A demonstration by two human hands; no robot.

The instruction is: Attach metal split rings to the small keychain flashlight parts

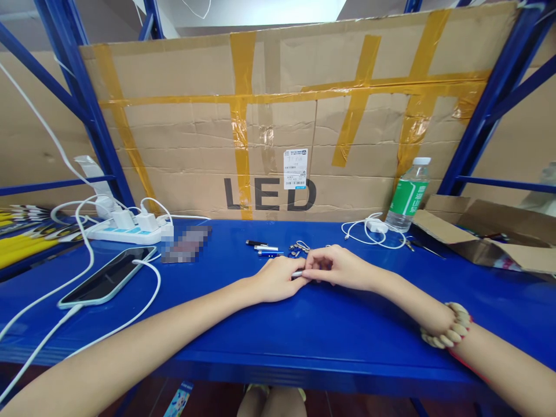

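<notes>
Small silver pen part (297, 274): pinched between left hand (278, 279) and right hand (336, 267), both closed on it; keep it low over blue shelf (304, 330), pressing ends squarely together.

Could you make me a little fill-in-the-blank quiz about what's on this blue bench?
1. Both hands, left hand and right hand, hold a small ____ pen part between them.
2. The cardboard behind reads ____.
3. The water bottle has a ____ label.
4. The phone lies on the person's ____ side.

Missing words: silver; LED; green; left
</notes>
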